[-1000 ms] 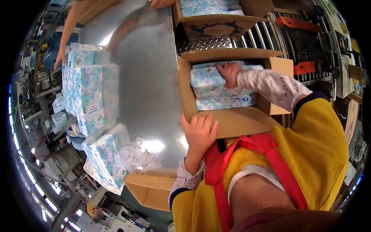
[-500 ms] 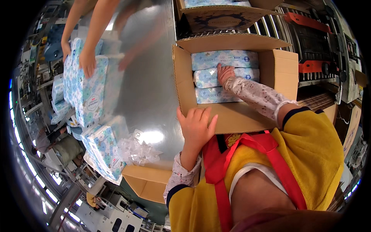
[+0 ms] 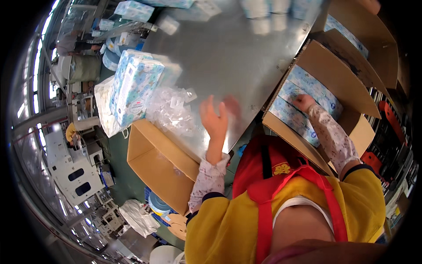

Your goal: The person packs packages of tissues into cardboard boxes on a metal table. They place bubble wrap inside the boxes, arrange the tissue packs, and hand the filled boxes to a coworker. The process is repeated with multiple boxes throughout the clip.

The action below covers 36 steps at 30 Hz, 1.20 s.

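My right hand (image 3: 303, 102) reaches into an open cardboard box (image 3: 285, 128) on the right. Its fingers are curled against the middle one of three blue floral tissue packs (image 3: 295, 93), which lie side by side there; the fingertips are partly hidden. My left hand (image 3: 214, 119) is raised over the near end of the metal table (image 3: 206, 57), fingers apart and nothing in it. Left of it lies a pile of clear plastic pieces (image 3: 171, 110). Beyond the pile stands a wrapped bundle of blue floral tissue packs (image 3: 136, 86).
Below the table's near edge an open carton (image 3: 165, 160) is tilted toward me. Another box (image 3: 373, 31) with packs stands beyond mine, beside part of another person's hand (image 3: 372, 5). More packs (image 3: 268, 8) sit at the table's far edge. Rollers and red parts (image 3: 389, 119) lie far right.
My view has turned left, so the box appears farther right. My left hand has come off the box edge to above the table. The right hand remains on the packs; the co-worker's arms have left the left side.
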### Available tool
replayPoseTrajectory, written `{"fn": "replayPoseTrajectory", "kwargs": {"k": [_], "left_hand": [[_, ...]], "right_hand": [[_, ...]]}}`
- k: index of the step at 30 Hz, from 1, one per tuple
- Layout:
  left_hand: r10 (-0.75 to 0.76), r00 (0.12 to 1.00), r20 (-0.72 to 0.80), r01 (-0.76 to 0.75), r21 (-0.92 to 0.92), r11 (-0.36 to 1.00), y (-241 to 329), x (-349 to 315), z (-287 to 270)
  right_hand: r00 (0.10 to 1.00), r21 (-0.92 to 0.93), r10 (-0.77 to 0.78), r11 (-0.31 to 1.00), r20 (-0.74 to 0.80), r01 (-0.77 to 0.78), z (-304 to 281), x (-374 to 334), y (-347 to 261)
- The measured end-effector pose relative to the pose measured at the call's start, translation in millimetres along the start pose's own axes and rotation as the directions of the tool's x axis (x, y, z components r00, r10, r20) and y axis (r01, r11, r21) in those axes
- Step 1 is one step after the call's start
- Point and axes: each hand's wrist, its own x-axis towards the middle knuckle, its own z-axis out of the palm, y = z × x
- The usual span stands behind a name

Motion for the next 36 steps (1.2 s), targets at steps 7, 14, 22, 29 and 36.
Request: {"fn": "replayPoseTrajectory", "kwargs": {"k": [7,14,22,29,36], "left_hand": [[-0.176,0.984,-0.025,0.16,0.554,0.817,-152.5,19.0,18.9],[-0.4,0.876,-0.27,0.34,-0.244,0.908,-225.5,26.8,-24.8],[-0.478,0.823,0.308,0.309,-0.948,-0.08,-18.6,65.2,-74.4],[0.109,0.726,0.679,0.591,-0.697,0.407,120.5,9.5,-28.1],[-0.041,0.939,0.342,0.216,-0.493,0.843,38.6,39.2,5.2]], "right_hand": [[0.977,0.118,0.209,0.97,0.045,-0.212,-52.6,-79.2,-8.3],[0.973,0.084,0.213,0.975,-0.087,-0.206,-79.3,-118.1,-20.5],[0.98,0.138,0.157,0.98,-0.12,-0.141,-122.8,-160.7,-48.9],[0.917,0.252,0.088,0.968,-0.389,0.014,-154.9,-187.9,-10.0],[0.851,0.552,0.186,0.823,-0.491,0.138,-171.9,-184.3,-39.9]]}}
